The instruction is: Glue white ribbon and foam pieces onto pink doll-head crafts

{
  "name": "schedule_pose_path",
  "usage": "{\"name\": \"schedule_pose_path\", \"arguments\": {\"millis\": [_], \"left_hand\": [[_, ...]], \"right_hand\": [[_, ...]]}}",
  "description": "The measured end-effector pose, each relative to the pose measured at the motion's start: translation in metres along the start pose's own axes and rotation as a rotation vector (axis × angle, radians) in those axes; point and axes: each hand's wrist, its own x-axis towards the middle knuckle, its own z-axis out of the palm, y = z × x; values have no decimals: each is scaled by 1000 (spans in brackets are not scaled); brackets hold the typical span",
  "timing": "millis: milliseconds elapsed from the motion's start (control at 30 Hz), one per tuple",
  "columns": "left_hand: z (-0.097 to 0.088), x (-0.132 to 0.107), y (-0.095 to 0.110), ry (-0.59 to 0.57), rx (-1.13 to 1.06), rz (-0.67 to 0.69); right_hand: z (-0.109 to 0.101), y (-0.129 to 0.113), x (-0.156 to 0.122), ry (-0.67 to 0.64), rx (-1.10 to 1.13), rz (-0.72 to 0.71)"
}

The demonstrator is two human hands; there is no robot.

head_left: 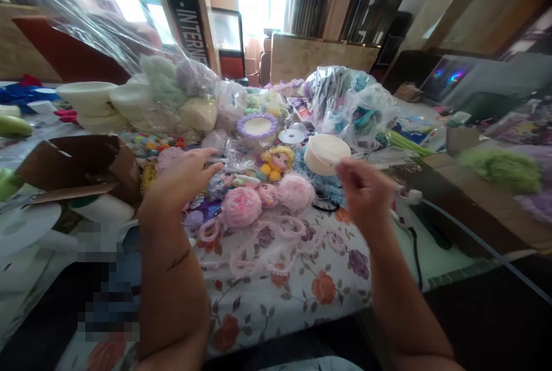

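My left hand [187, 172] reaches over the left side of the pile, its fingers stretched forward and the thumb apart. Below and beside it lie a grey-haired doll head [219, 183] and a pink yarn ball [241, 206]. My right hand [364, 190] is closed, fingers curled, right beside a cream ribbon roll [326, 153]; whether it touches the roll or pinches something small I cannot tell. Between the hands are a yellow-haired doll [276, 163], a pink doll head [268, 194] and a second pink fluffy ball [296, 191]. Loose pink yarn [245, 262] trails across the flowered cloth.
An opened cardboard box [81, 158] stands at left, near large cream rolls [92, 100]. Plastic bags [345, 100] of yarn fill the back. A white spool [293, 134] lies mid-table. On the right are a white cable [474, 241] and another cardboard box [478, 204].
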Motion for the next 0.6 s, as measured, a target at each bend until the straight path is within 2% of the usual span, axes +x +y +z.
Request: {"name": "schedule_pose_path", "arguments": {"millis": [67,133,200,300,433,600], "left_hand": [[7,0,24,-57,0,112],[19,0,46,-143,-22,227],[33,1,63,-246,-21,306],[53,3,78,-332,41,357],[65,6,85,-282,109,368],[61,8,87,-385,251,130]], "right_hand": [[19,5,-27,-242,-182,-8],[38,6,-45,-439,-246,3],[53,5,-53,-526,-267,-1],[69,2,-56,-527,-268,-44],[77,6,-61,-491,-265,-18],[78,16,-69,-476,-251,41]]}}
